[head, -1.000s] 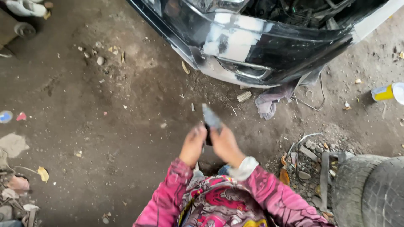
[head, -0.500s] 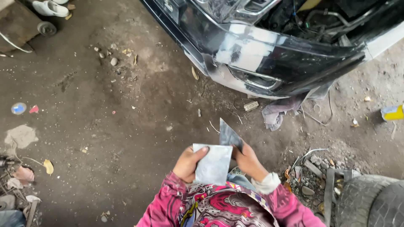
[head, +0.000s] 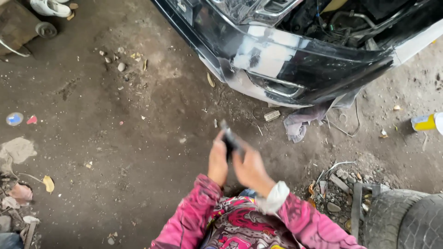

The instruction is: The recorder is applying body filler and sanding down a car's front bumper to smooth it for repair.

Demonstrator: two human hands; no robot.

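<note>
**Inspector:** While both hands meet at chest height, what does the grip hold?

**Assistant:** Left hand and right hand close together on a dark folded sheet, blurred, its top edge standing above the fingers.

**Inspector:** Surroundings, measured from that grip?

**Assistant:** Beyond it and to the right, a black car bumper with pale sanded patches. A grey rag lies between grip and bumper. Tyres sit low to the right, well apart.

Pink patterned sleeves, black bumper with grey patches.
</note>
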